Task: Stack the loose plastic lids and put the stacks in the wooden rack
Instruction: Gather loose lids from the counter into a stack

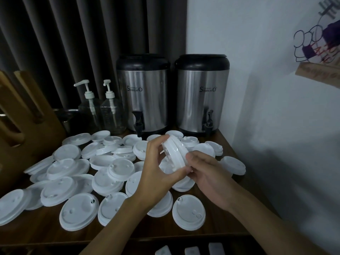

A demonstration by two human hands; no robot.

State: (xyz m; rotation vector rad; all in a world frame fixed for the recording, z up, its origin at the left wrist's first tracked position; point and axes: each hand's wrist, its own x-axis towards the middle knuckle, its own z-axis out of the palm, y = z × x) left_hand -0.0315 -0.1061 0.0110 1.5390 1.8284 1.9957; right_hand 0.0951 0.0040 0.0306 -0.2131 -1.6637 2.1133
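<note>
Several loose white plastic lids [79, 213] lie scattered over the dark wooden table [128, 234]. Above the middle of the pile, both hands hold a small tilted stack of white lids [174, 150]. My left hand [158, 166] grips the stack from the left, fingers curled over its top edge and thumb under it. My right hand [204, 170] pinches the stack's lower right rim. The wooden rack [24, 115] with tall slots stands at the far left of the table.
Two steel drink dispensers with black lids and taps [142, 92] [202, 94] stand at the back. Two clear pump bottles [90, 109] [111, 109] sit left of them. A white wall bounds the right side. White items [191, 251] lie below the front edge.
</note>
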